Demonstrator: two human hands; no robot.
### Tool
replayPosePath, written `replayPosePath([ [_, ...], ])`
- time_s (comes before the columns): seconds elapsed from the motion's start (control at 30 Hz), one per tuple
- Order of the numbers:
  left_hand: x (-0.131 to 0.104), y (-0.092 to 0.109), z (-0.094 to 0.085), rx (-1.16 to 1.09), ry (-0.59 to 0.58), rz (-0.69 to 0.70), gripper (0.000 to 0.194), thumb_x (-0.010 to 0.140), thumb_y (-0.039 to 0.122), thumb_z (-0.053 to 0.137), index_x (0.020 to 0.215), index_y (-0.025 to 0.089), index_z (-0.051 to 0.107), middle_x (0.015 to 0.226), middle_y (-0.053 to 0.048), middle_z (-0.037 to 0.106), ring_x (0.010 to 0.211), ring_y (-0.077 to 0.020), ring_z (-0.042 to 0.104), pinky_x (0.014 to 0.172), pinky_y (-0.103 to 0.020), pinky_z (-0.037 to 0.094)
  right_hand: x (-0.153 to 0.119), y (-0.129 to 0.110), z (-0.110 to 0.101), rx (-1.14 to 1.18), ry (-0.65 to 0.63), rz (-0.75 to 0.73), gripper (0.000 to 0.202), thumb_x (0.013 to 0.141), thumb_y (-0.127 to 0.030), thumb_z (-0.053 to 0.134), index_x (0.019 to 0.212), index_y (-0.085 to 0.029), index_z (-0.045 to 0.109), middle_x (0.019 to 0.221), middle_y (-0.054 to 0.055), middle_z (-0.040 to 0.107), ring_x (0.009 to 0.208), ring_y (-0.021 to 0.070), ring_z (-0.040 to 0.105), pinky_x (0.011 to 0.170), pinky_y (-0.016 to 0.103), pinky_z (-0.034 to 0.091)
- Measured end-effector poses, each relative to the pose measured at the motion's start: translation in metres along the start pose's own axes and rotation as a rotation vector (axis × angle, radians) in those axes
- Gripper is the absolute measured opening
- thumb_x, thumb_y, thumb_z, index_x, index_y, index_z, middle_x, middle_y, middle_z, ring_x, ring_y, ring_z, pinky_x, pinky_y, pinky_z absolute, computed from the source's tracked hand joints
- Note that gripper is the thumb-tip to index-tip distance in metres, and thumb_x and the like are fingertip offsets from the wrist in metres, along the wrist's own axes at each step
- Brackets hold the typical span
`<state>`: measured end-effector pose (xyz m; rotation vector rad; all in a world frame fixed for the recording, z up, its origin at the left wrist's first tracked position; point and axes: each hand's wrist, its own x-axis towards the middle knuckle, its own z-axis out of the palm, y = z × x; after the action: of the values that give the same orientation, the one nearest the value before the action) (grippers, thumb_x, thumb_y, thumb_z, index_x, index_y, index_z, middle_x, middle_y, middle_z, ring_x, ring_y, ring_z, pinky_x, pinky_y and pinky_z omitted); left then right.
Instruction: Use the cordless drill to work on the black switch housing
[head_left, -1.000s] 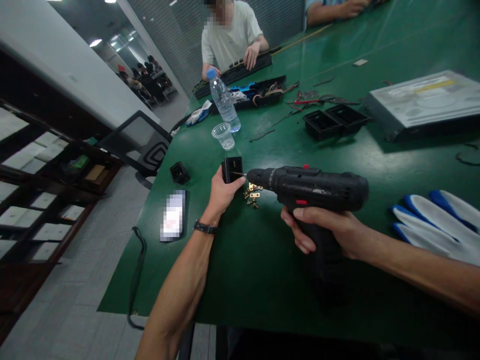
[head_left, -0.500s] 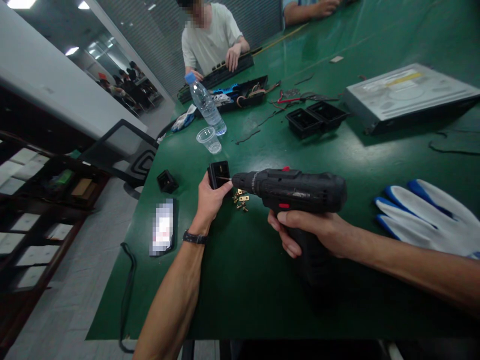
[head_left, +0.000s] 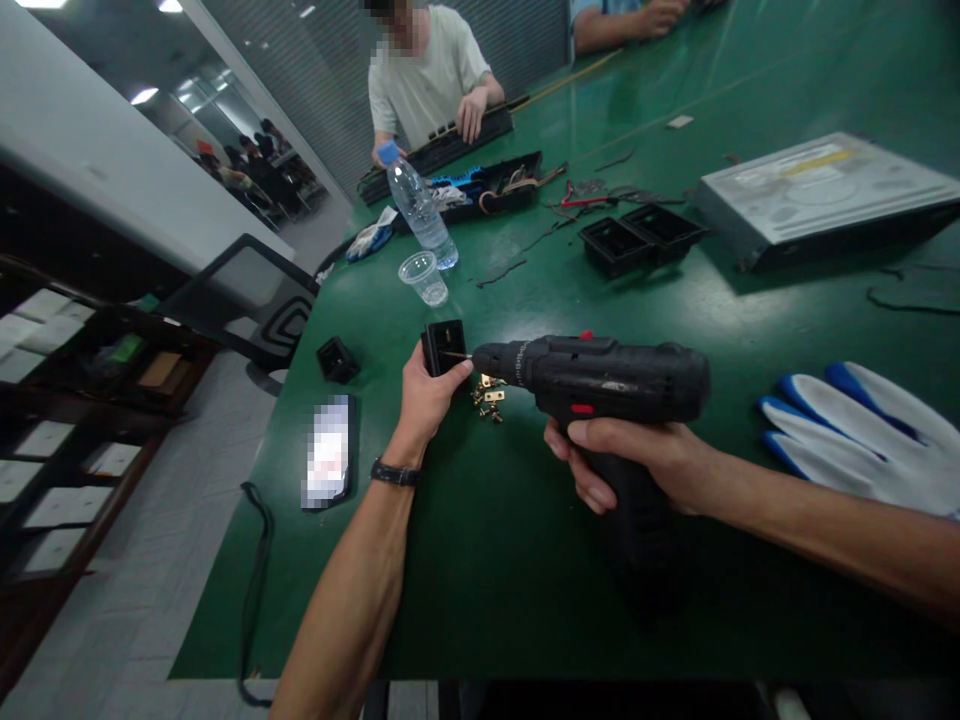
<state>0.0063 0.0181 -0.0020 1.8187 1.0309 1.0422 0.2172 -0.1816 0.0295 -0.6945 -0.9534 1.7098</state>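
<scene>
In the head view my left hand [head_left: 429, 393] is closed around a small black plastic box [head_left: 445, 342], its open side facing right. My right hand [head_left: 626, 455] grips the handle of a black cordless drill [head_left: 619, 375], held level with its nose to the left. The thin bit points into the box; whether its tip touches a screw inside I cannot tell. Below the drill's chuck lie several small brass screws and plates [head_left: 493, 398] on the green table [head_left: 480, 590]. Another small black box [head_left: 337, 360] sits to the left of my left hand.
A phone [head_left: 328, 455] and a strap [head_left: 259, 590] lie at left. Beyond stand a plastic cup [head_left: 425, 278] and a water bottle [head_left: 420, 210]. Black twin trays [head_left: 637, 240], a metal-topped drive [head_left: 825, 190] and white-blue gloves [head_left: 862, 435] are to the right. A co-worker [head_left: 431, 75] works across the table.
The whole view has shifted slightly, so things appear a little further right. Both hands keep their hold on the box and the drill, with the bit still pointing into the box.
</scene>
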Motion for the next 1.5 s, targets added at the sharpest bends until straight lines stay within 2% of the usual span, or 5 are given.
replayPosePath([
  [0.93, 0.0002, 0.0046, 0.0028, -0.002, 0.013, 0.004, 0.04, 0.069, 0.032, 0.081, 0.101, 0.015, 0.064, 0.092, -0.003, 0.067, 0.081, -0.0164, 0.06, 0.075, -0.027, 0.048, 0.0007, 0.0005, 0.0014, -0.011, -0.001, -0.005, 0.023, 0.095, -0.034, 0.056, 0.094, -0.012, 0.063, 0.056, 0.001, 0.063, 0.051, 0.0138, 0.058, 0.058, 0.028, 0.049],
  [1.13, 0.001, 0.0043, 0.002, -0.017, 0.003, -0.016, 0.042, 0.068, 0.032, 0.081, 0.102, 0.015, 0.064, 0.093, -0.004, 0.067, 0.083, -0.0175, 0.061, 0.075, -0.028, 0.049, 0.0028, -0.0009, 0.0023, 0.011, 0.018, -0.008, 0.021, 0.093, -0.029, 0.054, 0.094, -0.01, 0.064, 0.054, 0.001, 0.062, 0.049, 0.0136, 0.056, 0.055, 0.027, 0.047],
  [1.5, 0.0012, 0.0025, 0.0039, -0.047, -0.016, 0.001, 0.04, 0.068, 0.029, 0.079, 0.102, 0.014, 0.063, 0.093, -0.004, 0.066, 0.081, -0.0165, 0.059, 0.074, -0.028, 0.048, 0.0003, 0.0006, 0.0017, 0.028, 0.074, 0.047, 0.023, 0.093, -0.031, 0.054, 0.094, -0.011, 0.067, 0.053, 0.002, 0.059, 0.047, 0.0152, 0.051, 0.051, 0.029, 0.046],
])
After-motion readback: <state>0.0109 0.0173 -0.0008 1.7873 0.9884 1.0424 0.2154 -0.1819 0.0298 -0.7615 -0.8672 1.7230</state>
